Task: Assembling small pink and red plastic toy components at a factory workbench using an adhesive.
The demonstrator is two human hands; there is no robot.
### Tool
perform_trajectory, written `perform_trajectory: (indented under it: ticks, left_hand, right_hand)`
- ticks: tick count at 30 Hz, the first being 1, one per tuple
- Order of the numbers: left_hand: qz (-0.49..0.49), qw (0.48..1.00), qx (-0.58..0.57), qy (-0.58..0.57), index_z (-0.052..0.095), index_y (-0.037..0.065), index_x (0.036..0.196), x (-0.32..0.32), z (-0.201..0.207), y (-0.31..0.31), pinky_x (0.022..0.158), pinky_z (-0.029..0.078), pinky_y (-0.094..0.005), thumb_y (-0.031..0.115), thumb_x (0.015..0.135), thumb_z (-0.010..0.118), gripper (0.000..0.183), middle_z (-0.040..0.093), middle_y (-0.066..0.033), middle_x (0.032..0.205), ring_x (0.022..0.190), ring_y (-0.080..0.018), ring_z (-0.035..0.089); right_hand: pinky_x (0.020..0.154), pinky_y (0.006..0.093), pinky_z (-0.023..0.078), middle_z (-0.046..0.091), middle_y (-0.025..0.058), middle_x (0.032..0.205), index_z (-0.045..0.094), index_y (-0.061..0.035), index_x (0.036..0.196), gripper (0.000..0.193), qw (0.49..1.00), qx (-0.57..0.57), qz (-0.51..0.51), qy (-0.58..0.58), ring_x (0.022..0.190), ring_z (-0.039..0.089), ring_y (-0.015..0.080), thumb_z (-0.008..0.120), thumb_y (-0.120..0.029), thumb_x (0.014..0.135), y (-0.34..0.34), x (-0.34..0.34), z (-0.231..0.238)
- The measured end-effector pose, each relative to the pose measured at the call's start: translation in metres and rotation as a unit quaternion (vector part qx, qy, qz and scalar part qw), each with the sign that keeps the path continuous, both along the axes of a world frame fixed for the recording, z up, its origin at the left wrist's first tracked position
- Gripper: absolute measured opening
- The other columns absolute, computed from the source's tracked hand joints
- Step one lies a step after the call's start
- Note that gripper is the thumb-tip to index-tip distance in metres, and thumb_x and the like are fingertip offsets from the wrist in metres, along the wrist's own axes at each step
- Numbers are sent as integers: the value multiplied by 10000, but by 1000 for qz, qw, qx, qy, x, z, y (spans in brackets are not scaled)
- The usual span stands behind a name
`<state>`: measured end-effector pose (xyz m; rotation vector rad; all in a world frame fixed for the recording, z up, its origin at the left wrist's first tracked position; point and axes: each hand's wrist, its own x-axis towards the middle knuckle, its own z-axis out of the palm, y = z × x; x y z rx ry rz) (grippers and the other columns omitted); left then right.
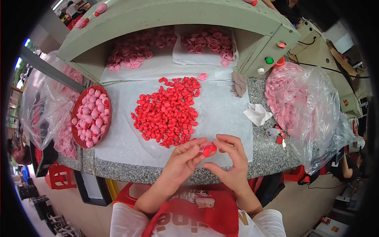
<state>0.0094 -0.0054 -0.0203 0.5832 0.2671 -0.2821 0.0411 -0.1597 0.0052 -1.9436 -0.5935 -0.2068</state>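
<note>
My left hand (183,155) is closed on a small pink-and-red rubbery piece, gripping it between thumb and fingers above the front of the paper-covered table. The piece's shiny red end (209,150) sticks out toward the right; its pink part is mostly hidden by my fingers. My right hand (232,161) is open, thumb and fingers apart around that red end. Its fingertips come close to the piece, and I cannot tell whether they touch it. Just beyond my hands lies a broad pile of small, glossy red lobed pieces (167,112).
A red basket (75,128) of pink-and-red pieces stands at left. Ahead, a pale green machine (166,17) has pink pieces inside its opening. Plastic bags of pink pieces (282,93) sit at right. A grey cloth (239,84) and crumpled white tissue (257,114) lie nearby.
</note>
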Motion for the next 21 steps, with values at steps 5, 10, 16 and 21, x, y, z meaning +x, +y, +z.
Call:
perform_trajectory:
  ticks: [5,10,16,21]
  left_hand:
    - [-54,996,74,-11,552,-18,1078,-6,-6,2,818,489,-266,73,862,519,237,579,-126,1030,927,-182,582]
    - [25,963,230,-139,567,-48,1040,-8,12,3,798,482,-257,-67,777,569,264,595,-110,965,899,-166,583]
    - [0,980,170,-99,577,-37,1028,-5,7,6,786,475,-252,-57,768,585,261,599,-95,974,887,-148,580]
    - [-16,983,177,-45,583,-29,1005,-2,4,6,795,478,-270,-56,752,596,255,614,-98,948,888,-156,586]
  right_hand:
    - [609,245,447,583,69,823,607,-28,923,339,995,40,18,86,693,541,134,752,-50,618,-3,5,0]
    - [585,235,442,591,39,772,602,-31,909,332,984,33,44,167,647,528,113,763,-80,623,-4,7,5]
    - [625,205,439,592,3,783,582,-15,868,289,945,141,86,283,672,521,62,760,-67,646,-1,9,-4]
    - [631,215,453,594,13,768,569,-9,829,249,912,178,79,360,685,550,69,747,-48,659,-1,9,-14]
